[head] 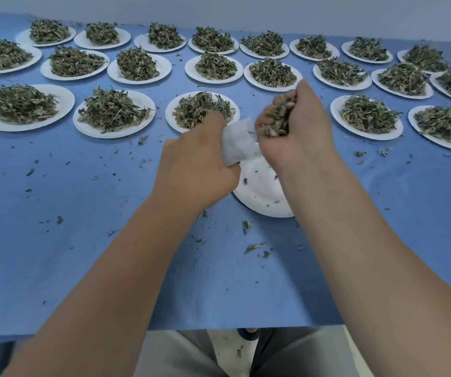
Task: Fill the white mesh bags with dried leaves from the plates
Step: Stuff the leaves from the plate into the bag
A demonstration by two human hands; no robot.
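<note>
Now your left hand grips the white mesh bag, your right hand clutches dried leaves over a plate; crumb-strewn table lies nearer you.

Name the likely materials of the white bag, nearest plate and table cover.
The white bag: thin matte mesh or non-woven fabric, crumpling softly in the left hand. The nearest plate: probably paper, matte white, pressed rim. The table cover: seemingly dull blue non-woven cloth.

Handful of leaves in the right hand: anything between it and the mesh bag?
Nothing visible. The right hand grips the dried leaves directly beside the white mesh bag, which the left hand holds over a nearly empty plate.
</note>
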